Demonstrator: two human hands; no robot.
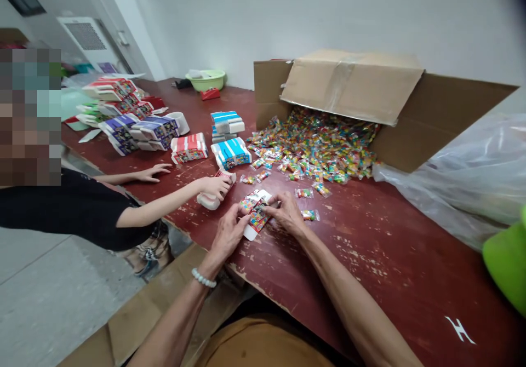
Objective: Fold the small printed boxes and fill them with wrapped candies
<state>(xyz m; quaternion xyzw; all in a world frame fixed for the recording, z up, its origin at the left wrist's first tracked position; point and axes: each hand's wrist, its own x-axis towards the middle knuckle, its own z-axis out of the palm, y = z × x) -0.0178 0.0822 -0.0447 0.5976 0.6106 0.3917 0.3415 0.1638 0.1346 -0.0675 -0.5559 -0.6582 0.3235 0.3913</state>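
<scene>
Between my two hands is a small printed candy box [259, 217], red and multicoloured, with white end flaps sticking out. My left hand [228, 230] grips its left side between thumb and fingers. On the other side, my right hand [285, 212] pinches the box near its upper right edge. Whether anything lies inside the box cannot be made out. Small wrapped candy packets [310, 214] lie on the table just right of my right hand. A large heap of the same packets [324, 148] spills from a cardboard carton [353, 82] farther back.
At the left, another person's hand [219, 185] rests on a red-and-white bundle of boxes [209, 200]. Bundles of blue boxes [232, 152], red boxes [189, 148] and purple boxes [154, 131] stand behind. A green basin [207, 80] sits by the wall. Plastic sheeting [464, 164] covers the right side.
</scene>
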